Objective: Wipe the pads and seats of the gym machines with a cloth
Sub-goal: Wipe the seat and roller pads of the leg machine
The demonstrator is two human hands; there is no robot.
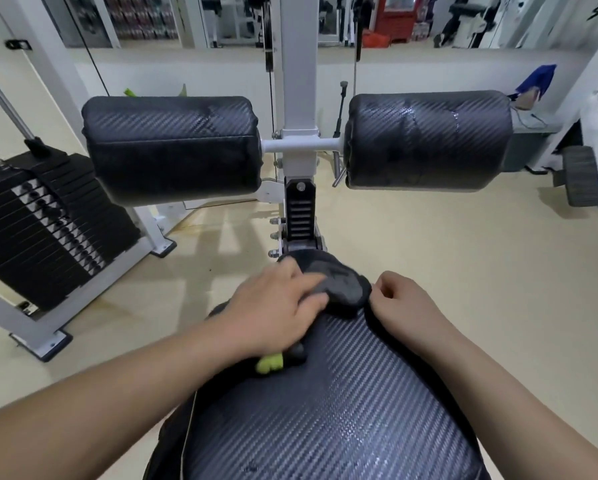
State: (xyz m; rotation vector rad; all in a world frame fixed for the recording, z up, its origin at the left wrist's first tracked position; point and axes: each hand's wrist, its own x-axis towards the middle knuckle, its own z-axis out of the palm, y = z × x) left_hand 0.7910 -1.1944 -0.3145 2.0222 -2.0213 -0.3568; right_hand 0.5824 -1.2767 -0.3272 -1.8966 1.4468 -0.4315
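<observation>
The person stands at the near end of a black seat [342, 410] on a gym machine. A dark cloth [339, 285] lies on the far tip of the seat. The left hand [276, 303] rests flat on the cloth's left side, with its fingers spread out and pressing down. The right hand [404, 303] is just beside the cloth, at the right edge of the seat. Its fingers are curled in, but it is hard to tell if they pinch the cloth, the seat edge, or nothing. A small yellow-green and black thing [273, 362] peeks out under the left wrist. It is not clear what it is.

The job looks to be partway done. The cloth is at the far end of the seat, so this seat seems to be the part being wiped right now. Farther away, two fat round pads sit on each side of a white post [297, 81]. The right pad [429, 140] has shiny streaks and may have been wiped. The left pad [173, 147] looks dull, so it may still need a wipe. A weight stack [48, 216] stands at the left. More machines show far back in the room, and their pads are likely still to do.
</observation>
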